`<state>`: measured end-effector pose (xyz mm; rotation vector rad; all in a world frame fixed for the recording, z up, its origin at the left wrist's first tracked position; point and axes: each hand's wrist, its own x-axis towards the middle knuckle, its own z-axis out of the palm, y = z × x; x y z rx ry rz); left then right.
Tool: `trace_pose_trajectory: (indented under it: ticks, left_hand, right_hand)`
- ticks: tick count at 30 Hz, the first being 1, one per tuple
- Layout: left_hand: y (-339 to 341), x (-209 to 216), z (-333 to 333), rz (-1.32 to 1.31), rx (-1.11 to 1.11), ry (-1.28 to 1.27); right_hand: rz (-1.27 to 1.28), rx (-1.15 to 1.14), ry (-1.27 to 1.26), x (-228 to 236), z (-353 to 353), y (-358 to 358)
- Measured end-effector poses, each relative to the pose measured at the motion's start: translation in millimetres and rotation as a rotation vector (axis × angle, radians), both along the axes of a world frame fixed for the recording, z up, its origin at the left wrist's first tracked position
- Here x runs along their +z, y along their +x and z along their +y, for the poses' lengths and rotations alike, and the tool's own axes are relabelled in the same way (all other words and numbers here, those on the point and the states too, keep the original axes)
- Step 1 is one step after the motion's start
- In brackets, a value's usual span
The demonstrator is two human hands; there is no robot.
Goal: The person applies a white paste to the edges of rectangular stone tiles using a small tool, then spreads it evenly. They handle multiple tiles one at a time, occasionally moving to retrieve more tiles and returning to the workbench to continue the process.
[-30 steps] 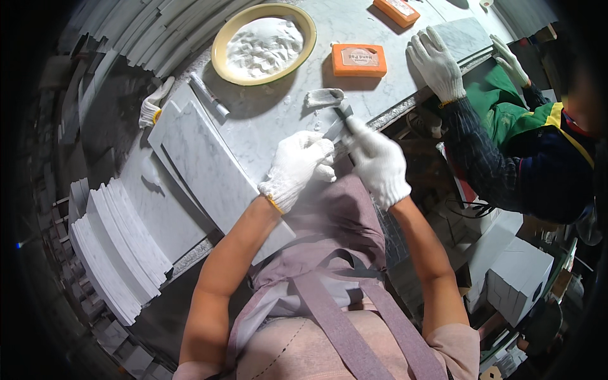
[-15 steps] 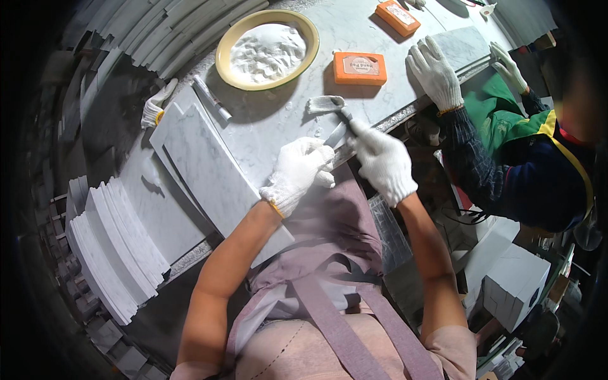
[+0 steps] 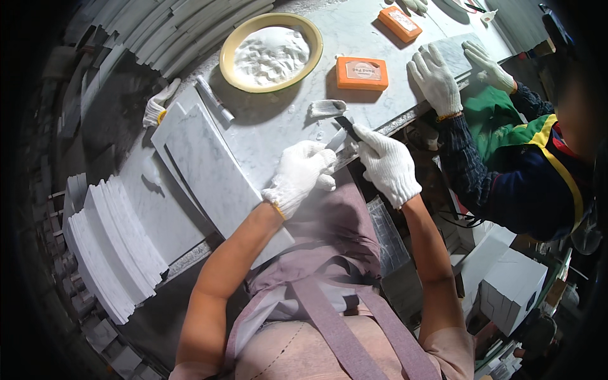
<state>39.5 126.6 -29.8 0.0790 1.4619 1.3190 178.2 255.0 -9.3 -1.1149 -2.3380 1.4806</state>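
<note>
Marble bench; below nearer orange block, left hand grips pale piece; right hand, less blurred than before, grasps dark tool: stroke apparently slowing.

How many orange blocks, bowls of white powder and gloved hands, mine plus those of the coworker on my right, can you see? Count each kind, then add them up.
Orange blocks: 2
Bowl of white powder: 1
Your gloved hands, left hand and right hand: 2
Coworker's gloved hands: 2
Total: 7
</note>
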Motion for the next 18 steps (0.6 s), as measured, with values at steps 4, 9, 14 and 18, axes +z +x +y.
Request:
trace_pose_trajectory:
  ticks: [4, 9, 14, 18]
  left_hand:
    - [0.6, 1.5, -0.1, 0.003, 0.009, -0.002]
    - [0.1, 1.4, -1.2, 0.023, -0.012, -0.015]
    - [-2.4, -2.4, -1.5, -0.016, -0.017, -0.003]
    - [-2.1, -6.9, -2.4, -0.026, -0.003, 0.027]
  right_hand:
    - [-0.117, 0.197, -0.017, 5.0, -1.3, -0.6]
    - [-0.250, 0.084, -0.124, 13.6, 6.4, -2.4]
    - [-0.110, -0.037, -0.191, 0.0, -1.6, -1.9]
    - [0.020, 0.209, 0.266, -17.2, -11.4, 1.9]
